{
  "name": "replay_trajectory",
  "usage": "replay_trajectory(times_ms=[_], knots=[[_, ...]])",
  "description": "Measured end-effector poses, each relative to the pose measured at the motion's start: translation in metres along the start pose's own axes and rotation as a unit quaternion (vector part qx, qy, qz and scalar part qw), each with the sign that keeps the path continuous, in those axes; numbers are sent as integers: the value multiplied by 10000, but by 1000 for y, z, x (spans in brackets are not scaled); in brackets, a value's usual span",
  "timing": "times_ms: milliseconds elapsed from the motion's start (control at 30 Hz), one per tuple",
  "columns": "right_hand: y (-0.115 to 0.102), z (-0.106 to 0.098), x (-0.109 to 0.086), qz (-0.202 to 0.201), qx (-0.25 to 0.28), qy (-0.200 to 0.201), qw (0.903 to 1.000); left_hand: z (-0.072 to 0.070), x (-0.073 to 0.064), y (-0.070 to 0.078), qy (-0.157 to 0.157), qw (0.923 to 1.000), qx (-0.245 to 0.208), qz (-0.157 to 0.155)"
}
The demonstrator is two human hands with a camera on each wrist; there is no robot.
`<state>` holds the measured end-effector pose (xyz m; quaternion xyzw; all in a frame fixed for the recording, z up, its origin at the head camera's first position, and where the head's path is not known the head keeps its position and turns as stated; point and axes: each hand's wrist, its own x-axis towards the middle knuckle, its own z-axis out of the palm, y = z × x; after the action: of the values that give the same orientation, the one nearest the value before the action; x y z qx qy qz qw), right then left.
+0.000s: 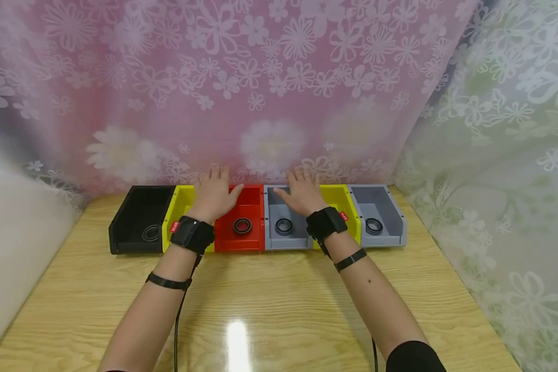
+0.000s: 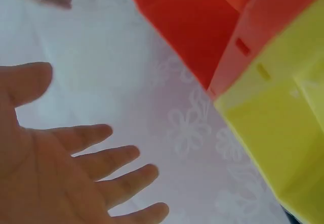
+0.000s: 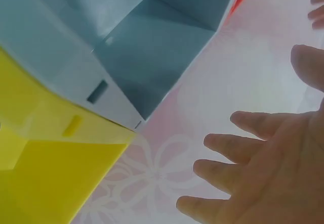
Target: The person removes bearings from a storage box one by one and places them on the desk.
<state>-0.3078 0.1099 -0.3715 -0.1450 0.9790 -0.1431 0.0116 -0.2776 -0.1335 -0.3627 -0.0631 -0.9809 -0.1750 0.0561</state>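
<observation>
Both hands are spread above a row of joined plastic bins and hold nothing. In the head view my left hand [image 1: 212, 195] is over the left yellow bin [image 1: 184, 195] and the edge of the red bin [image 1: 250, 240]. My right hand [image 1: 303, 195] hovers over the middle grey bin [image 1: 274, 241] and the right yellow bin [image 1: 337, 199]. Dark ring bearings lie in the red bin [image 1: 242, 226], the middle grey bin [image 1: 284, 226], the right grey bin [image 1: 374, 226] and the black bin [image 1: 151, 233]. The wrist views show straight, parted fingers [image 2: 121, 183] [image 3: 223, 176] away from the bins.
The black bin [image 1: 137, 212] ends the row at left, the right grey bin [image 1: 376, 201] at right. They stand on a wood-grain table [image 1: 279, 294] against a pink flowered curtain [image 1: 269, 103]. Cables [image 1: 176, 330] run from black wrist straps down both forearms.
</observation>
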Motion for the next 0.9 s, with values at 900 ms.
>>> replay_trajectory(times_ms=[900], knots=[[-163,30,-18,-2193,75,34,9756,-29,-124,-180,1311,9586,-1045,-2301]])
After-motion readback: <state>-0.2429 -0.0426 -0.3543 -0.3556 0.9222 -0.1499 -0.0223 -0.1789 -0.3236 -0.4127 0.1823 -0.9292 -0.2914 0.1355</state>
